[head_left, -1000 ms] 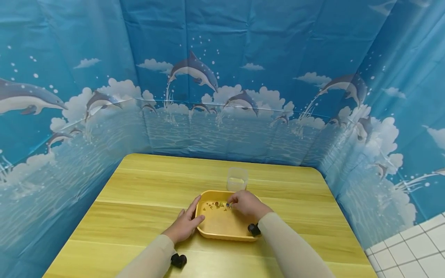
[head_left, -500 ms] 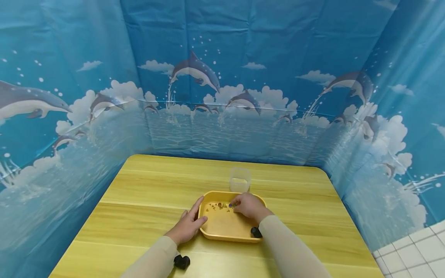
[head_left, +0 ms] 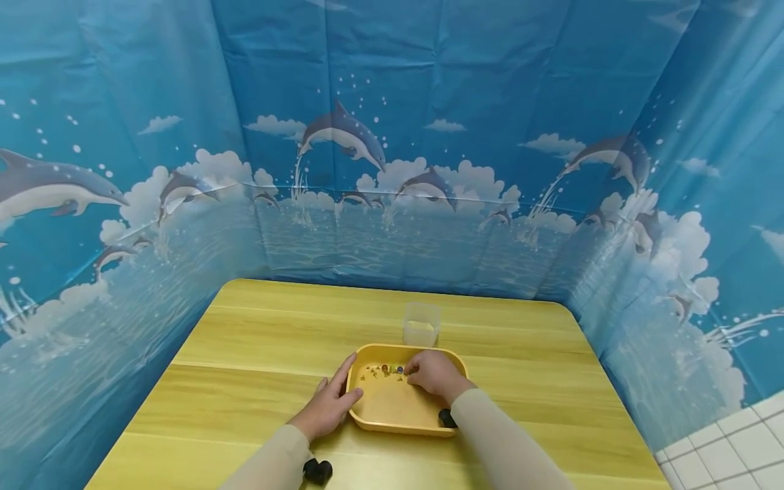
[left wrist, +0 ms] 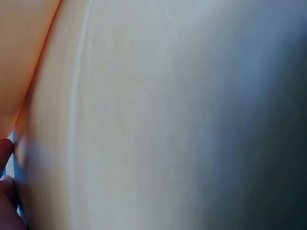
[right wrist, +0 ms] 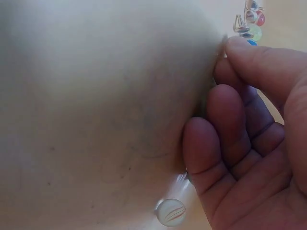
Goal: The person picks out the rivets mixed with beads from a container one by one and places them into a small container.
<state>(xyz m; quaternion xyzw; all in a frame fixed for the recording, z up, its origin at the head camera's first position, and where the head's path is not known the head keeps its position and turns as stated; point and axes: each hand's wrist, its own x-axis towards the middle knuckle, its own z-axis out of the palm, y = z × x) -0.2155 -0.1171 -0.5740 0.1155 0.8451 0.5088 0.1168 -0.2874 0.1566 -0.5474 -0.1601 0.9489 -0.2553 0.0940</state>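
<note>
A yellow tray (head_left: 392, 412) holds several marbles and small gold metal pieces with prongs, gathered near its far side. My left hand (head_left: 327, 407) rests at the tray's left rim, fingers straight along the outside and thumb over the edge. Inside the tray at the far right, my right hand (head_left: 436, 373) bends its fingers down beside a blue marble (head_left: 400, 369). In the right wrist view its thumb tip meets the index finger; I cannot tell whether something sits between them. A clear marble with orange swirls (right wrist: 171, 212) lies by the little-finger side.
A clear plastic container (head_left: 421, 316) stands just behind the tray on the yellow wood-grain table (head_left: 275, 320). Dark wrist cameras (head_left: 317, 471) jut from both sleeves. Blue dolphin-print sheets (head_left: 380, 238) enclose the table's back and sides.
The head view shifts slightly. My right fingertips bend in closer beside the blue marble, and a gold piece seen next to them earlier is out of sight. The left hand stays at the rim.
</note>
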